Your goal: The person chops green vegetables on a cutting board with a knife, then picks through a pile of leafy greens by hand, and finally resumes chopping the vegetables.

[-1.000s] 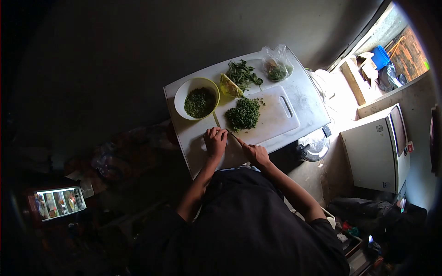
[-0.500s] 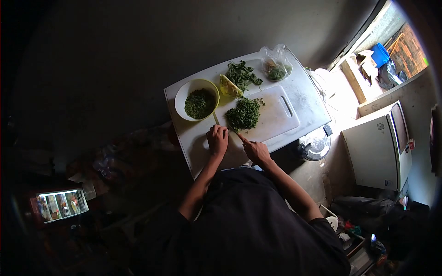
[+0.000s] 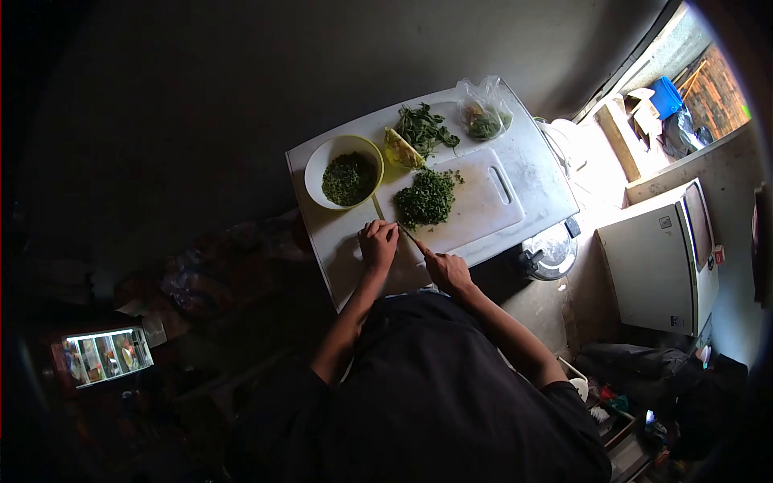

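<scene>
My right hand (image 3: 448, 270) grips a knife (image 3: 409, 235), its blade angled toward my left hand at the near edge of the white cutting board (image 3: 483, 209). Curled at the board's near-left corner, my left hand (image 3: 378, 241) has its fingers close to the blade tip; what they pinch, if anything, is too small to tell. A heap of chopped green herbs (image 3: 425, 199) lies on the board just beyond the knife. Left of it stands a bowl (image 3: 316, 179), white inside and yellow-green outside, with more chopped greens in it.
Behind the board are a yellow-green wedge-shaped packet (image 3: 401, 150), uncut leafy greens (image 3: 425, 129) and a clear plastic bag (image 3: 485, 117) with greens. All stand on a white table (image 3: 547, 181). To the right are a glass-lidded pot (image 3: 551, 253) and a small white fridge (image 3: 651, 253).
The knife blade has swung slightly toward my left hand, showing more plainly. My right hand has shifted a little, and the heap of herbs looks about the same.
</scene>
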`<state>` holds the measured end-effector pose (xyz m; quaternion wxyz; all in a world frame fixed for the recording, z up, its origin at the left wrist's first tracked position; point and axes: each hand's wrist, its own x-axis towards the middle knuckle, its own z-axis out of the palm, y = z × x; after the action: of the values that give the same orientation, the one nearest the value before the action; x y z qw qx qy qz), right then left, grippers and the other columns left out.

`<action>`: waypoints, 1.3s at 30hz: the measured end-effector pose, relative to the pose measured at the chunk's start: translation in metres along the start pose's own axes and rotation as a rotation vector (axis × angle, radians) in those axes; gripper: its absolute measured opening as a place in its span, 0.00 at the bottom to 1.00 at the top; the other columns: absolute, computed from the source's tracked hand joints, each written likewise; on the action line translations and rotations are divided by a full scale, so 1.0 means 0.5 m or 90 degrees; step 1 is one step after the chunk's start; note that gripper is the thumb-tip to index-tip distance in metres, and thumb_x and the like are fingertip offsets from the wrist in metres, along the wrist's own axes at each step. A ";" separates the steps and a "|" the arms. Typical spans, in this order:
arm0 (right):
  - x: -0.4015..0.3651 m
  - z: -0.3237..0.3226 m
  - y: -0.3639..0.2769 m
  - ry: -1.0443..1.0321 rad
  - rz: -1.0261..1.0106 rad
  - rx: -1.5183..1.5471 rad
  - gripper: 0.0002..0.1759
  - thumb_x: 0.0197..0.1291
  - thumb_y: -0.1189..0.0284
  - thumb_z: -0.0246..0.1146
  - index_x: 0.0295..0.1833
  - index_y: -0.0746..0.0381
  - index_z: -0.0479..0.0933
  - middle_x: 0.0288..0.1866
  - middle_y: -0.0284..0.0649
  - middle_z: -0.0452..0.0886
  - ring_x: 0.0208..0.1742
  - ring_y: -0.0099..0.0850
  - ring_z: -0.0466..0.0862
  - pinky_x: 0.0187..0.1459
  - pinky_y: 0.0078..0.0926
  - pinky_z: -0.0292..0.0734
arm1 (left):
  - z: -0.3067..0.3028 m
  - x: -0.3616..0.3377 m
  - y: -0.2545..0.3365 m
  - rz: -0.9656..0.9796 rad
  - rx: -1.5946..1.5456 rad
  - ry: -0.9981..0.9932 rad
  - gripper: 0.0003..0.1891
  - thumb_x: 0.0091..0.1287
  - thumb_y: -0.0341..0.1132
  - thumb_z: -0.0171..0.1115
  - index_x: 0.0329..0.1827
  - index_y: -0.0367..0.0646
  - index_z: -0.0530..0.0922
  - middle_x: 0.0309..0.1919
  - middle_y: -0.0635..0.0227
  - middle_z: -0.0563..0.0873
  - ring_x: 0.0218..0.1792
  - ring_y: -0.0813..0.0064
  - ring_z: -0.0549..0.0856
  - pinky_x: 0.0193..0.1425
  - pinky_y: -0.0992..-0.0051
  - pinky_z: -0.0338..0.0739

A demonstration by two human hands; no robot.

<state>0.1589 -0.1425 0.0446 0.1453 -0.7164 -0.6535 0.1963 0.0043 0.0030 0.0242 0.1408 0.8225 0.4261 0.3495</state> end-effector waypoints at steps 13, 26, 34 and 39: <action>0.017 -0.013 -0.018 0.005 0.019 0.020 0.37 0.67 0.71 0.54 0.82 0.43 0.58 0.30 0.49 0.86 0.29 0.51 0.87 0.30 0.51 0.80 | -0.013 0.007 -0.009 0.053 -0.025 -0.013 0.05 0.60 0.32 0.71 0.39 0.45 0.88 0.36 0.67 0.83 0.42 0.60 0.82 0.47 0.60 0.75; 0.019 -0.011 0.003 0.005 -0.006 0.001 0.36 0.68 0.71 0.52 0.81 0.41 0.59 0.27 0.49 0.85 0.26 0.51 0.85 0.28 0.53 0.79 | -0.006 0.014 -0.004 -0.035 -0.024 -0.007 0.07 0.58 0.34 0.75 0.38 0.43 0.87 0.36 0.65 0.86 0.43 0.60 0.82 0.49 0.60 0.77; 0.032 -0.012 0.007 -0.005 -0.001 -0.001 0.35 0.68 0.70 0.53 0.80 0.38 0.60 0.28 0.51 0.85 0.27 0.53 0.86 0.29 0.54 0.79 | -0.008 0.005 0.005 -0.075 -0.014 0.019 0.07 0.58 0.34 0.75 0.36 0.43 0.87 0.34 0.66 0.86 0.41 0.59 0.82 0.49 0.61 0.77; 0.017 -0.010 0.005 -0.015 0.015 0.016 0.35 0.68 0.70 0.53 0.80 0.38 0.61 0.29 0.51 0.85 0.29 0.54 0.86 0.30 0.55 0.79 | 0.006 -0.002 0.005 0.009 -0.016 0.049 0.05 0.59 0.32 0.73 0.37 0.42 0.88 0.34 0.69 0.87 0.40 0.60 0.83 0.48 0.62 0.77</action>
<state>0.1642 -0.1342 0.0473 0.1446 -0.7198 -0.6441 0.2147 0.0076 0.0011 0.0229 0.1320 0.8094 0.4213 0.3872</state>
